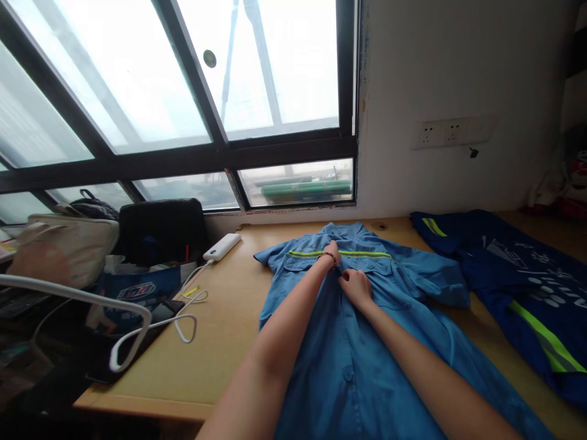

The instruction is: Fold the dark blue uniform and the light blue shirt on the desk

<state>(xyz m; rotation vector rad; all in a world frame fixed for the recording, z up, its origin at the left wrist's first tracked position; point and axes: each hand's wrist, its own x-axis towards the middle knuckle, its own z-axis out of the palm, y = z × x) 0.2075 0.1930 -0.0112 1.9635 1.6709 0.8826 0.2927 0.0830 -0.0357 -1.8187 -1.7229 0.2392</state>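
A light blue work shirt (367, 342) with a neon yellow chest stripe lies flat, front up, on the wooden table (220, 342). Both my arms reach over it to the chest, just below the collar. My left hand (332, 253), with a bead bracelet at the wrist, pinches the shirt's front placket. My right hand (355, 287) is closed on the same placket right beside it, fingers curled into the cloth. The two hands almost touch. What the fingertips grip under the fabric fold is hidden.
A dark blue garment (513, 275) with a yellow stripe lies at the right. A white power bank (222, 247) with cable sits by the window. Bags (64, 247) and a black case (160, 232) crowd the left, with a white hanger (128, 318) near the table's left edge.
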